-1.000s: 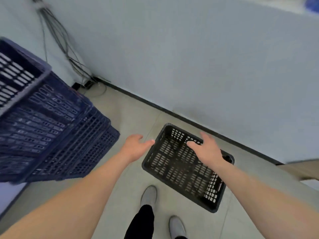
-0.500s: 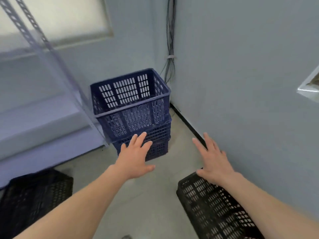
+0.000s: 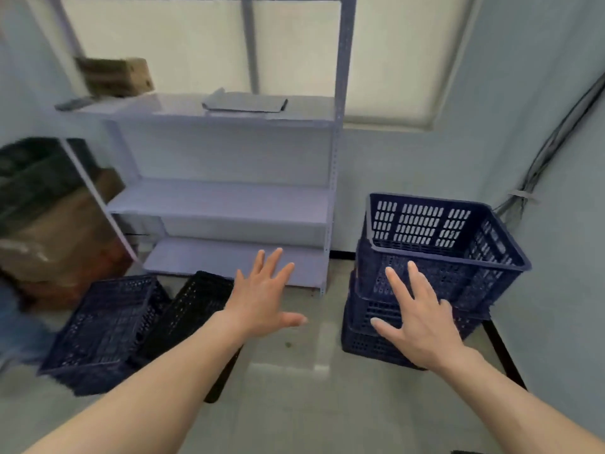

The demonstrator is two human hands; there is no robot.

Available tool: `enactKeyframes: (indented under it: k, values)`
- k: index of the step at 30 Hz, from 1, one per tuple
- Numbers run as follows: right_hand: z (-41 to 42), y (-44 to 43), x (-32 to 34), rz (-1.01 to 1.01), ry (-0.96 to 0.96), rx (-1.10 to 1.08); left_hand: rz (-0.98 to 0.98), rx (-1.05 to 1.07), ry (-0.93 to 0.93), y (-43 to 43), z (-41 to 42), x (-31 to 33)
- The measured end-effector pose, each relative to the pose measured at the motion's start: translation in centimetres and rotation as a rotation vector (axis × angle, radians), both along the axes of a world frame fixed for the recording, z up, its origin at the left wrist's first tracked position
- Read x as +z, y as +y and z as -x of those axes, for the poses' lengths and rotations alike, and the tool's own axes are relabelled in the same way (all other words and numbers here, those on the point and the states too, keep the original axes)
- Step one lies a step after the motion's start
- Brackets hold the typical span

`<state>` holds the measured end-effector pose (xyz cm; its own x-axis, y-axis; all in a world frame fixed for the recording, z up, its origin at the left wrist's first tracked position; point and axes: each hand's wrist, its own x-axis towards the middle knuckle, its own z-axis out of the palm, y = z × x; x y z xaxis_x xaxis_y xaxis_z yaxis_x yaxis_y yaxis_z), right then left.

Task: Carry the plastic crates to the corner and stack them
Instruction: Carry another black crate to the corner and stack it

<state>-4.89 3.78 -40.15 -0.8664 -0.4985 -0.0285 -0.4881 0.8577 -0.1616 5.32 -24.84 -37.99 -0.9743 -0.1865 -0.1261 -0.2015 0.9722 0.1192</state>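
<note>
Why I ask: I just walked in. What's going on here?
A person holds out both bare hands, open and empty. The right hand is in front of the stack of dark blue slotted plastic crates in the corner. The left hand is over the floor. A loose dark blue plastic crate and a black plastic crate lie on the floor by the pale metal shelf unit, not yet stacked.
</note>
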Motion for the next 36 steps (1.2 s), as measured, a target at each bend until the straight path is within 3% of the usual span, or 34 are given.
enactKeyframes:
  k: [9,18,36]
  values:
    - [-0.5,-18.2,1.2,0.099,-0.059,0.163,-0.065,0.291,0.036,-16.5,-8.9,0.1]
    - [1.0,-32.6,0.1,0.061,-0.119,0.372,-0.101,0.631,0.031,-26.2,-15.5,-2.2]
    - [14.0,-56.5,-2.7,-0.064,-0.237,0.776,-0.144,1.179,0.02,-34.0,-12.0,-5.7]
